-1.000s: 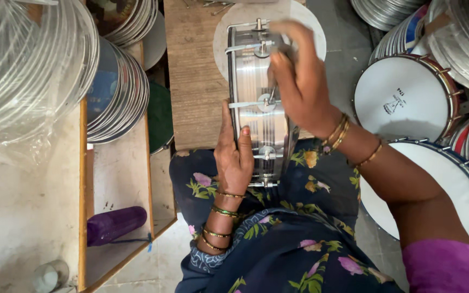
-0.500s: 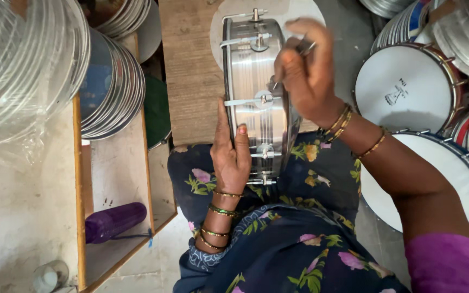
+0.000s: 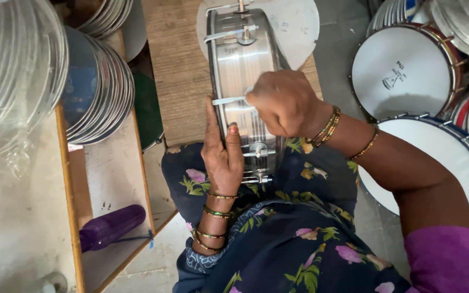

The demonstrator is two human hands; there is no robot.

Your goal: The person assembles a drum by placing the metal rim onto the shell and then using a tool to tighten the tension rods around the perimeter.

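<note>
A steel drum shell [image 3: 241,81] stands on its edge at the upper centre of the frame, resting against the person's flower-printed lap and the wooden counter [image 3: 177,70]. Finished white-headed drums [image 3: 403,70] crowd the right side (two faces show fully), and stacked metal rims [image 3: 96,92] fill the upper left. The left hand [image 3: 222,157] lies flat along the shell's near side, fingers extended. The right hand [image 3: 286,103] is clenched over a tension rod [image 3: 228,100] mid-shell. A purple-handled tool [image 3: 112,227] lies at lower left.
</note>
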